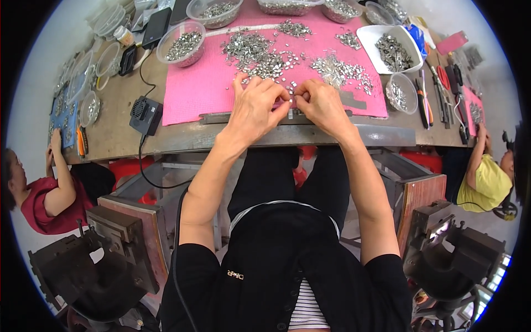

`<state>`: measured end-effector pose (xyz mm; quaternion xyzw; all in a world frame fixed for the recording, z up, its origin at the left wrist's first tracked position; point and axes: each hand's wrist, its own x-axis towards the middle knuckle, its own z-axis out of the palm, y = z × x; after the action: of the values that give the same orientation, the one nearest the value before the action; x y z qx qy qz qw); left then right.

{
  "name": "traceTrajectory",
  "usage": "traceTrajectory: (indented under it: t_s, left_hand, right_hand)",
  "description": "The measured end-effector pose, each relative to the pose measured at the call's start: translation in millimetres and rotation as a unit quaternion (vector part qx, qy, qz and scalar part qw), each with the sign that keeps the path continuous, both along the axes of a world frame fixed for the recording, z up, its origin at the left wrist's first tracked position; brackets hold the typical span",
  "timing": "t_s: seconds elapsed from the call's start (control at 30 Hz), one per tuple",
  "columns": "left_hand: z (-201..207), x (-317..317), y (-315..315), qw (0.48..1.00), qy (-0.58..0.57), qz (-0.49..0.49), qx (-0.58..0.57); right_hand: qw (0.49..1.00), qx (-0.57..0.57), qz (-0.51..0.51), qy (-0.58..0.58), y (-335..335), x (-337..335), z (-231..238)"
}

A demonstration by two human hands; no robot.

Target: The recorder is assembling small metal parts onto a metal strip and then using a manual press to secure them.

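Observation:
My left hand point(257, 104) and my right hand point(319, 105) meet over the front edge of a pink mat point(185, 97). Thumb and forefinger of each hand are pinched together, almost touching. Whatever tiny piece they hold is too small to name. Just below the fingertips a small shiny metal piece point(290, 114) sits at a grey metal bar point(218, 118) along the table's edge. Beyond my left hand lies a heap of small silvery metal parts point(247, 48). Another loose pile of shiny parts point(337, 71) spreads beyond my right hand.
Plastic tubs of metal parts point(181, 44) line the back, with a white tray point(368, 39) at right. Pliers point(423, 105) lie farther right. A black adapter point(146, 115) with a cable sits at left. Co-workers in a red top point(50, 202) and yellow top point(487, 185) sit either side.

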<state>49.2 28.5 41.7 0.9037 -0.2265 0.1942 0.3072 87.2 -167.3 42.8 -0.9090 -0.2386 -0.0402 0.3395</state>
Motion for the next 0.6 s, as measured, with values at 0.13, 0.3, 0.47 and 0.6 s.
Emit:
traceTrajectory:
  t_s: [0.13, 0.3, 0.47, 0.6]
  left_hand:
    - [-5.7, -12.0, -4.9, 0.999, -0.006, -0.026, -0.031]
    - [-11.1, -14.5, -12.0, 0.999, -0.034, -0.009, -0.007]
    - [-8.8, -17.4, -7.9, 0.999, -0.006, 0.000, -0.037]
    - [-10.0, -8.8, -4.5, 0.998, -0.020, 0.054, -0.038]
  right_hand:
    - [0.998, 0.044, 0.012, 0.043, -4.7, -0.4, 5.0]
    - [0.998, 0.044, 0.024, 0.027, -8.2, -2.1, 5.7]
    - [0.999, 0.039, 0.019, 0.024, -9.6, -1.7, 3.0]
    - [0.998, 0.052, 0.018, 0.013, -9.9, -6.5, 5.0]
